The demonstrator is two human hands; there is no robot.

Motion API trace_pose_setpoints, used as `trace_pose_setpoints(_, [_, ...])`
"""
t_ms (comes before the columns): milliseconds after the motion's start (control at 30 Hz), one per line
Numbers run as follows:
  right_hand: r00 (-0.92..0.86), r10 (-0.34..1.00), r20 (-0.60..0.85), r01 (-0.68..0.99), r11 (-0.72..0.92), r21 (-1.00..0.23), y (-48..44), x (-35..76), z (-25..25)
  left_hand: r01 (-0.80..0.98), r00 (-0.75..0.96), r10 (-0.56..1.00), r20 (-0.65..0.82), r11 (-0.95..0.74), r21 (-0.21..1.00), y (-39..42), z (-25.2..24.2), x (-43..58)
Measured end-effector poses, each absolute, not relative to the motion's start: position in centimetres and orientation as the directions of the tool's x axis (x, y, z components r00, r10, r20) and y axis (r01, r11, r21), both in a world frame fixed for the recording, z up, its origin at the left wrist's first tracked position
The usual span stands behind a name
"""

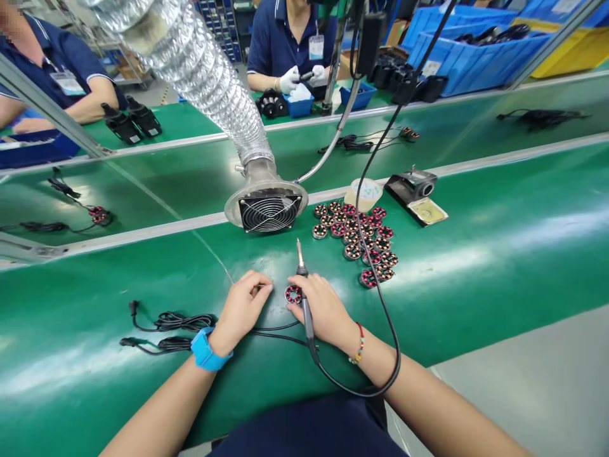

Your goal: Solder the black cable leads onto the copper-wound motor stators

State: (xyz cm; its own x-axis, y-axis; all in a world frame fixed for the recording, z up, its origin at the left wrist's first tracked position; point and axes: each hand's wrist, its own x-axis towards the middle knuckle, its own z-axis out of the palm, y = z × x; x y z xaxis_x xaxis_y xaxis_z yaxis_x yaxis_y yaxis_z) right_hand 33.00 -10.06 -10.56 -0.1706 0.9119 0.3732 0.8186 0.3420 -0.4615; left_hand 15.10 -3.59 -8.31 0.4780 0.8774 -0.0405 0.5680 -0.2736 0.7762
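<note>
My right hand (326, 311) grips a soldering iron (308, 320), its bare metal tip pointing away from me. Between the same hand's thumb and fingers sits a small round motor stator (293, 294) with red and dark windings. Left of it, my left hand (243, 304) is closed in a pinch just apart from the stator; whatever is in the fingertips is too small to make out. Two black power cords (183, 322) lie coiled beside my left wrist, their leads running under my hands. Several more stators (352, 236) stand grouped on the green bench to the right.
A fume extractor (270, 212) on a silver duct hangs ahead of my hands. An iron stand (419, 190) with a yellow sponge sits at the back right. The iron's cable (380, 298) loops over my right forearm. Co-workers (295, 47) sit across the bench.
</note>
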Motion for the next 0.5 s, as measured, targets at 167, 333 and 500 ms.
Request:
trace_pose_setpoints(167, [-0.193, 0.903, 0.384, 0.811, 0.367, -0.456, -10.2, 32.9, -10.7, 0.516, 0.453, 0.857, -0.244, -0.029, 0.856, -3.3, -8.0, 15.6])
trace_pose_setpoints(333, [-0.215, 0.887, 0.407, 0.799, 0.4, -0.448, -10.3, 32.9, -10.7, 0.46, 0.547, 0.771, -0.327, 0.049, 0.886, -3.6, -7.6, 16.0])
trace_pose_setpoints(500, [-0.201, 0.882, 0.426, 0.76, 0.415, -0.5, -10.2, 33.1, -10.8, 0.393, 0.568, 0.737, -0.367, 0.148, 0.907, -3.5, -6.9, 16.0])
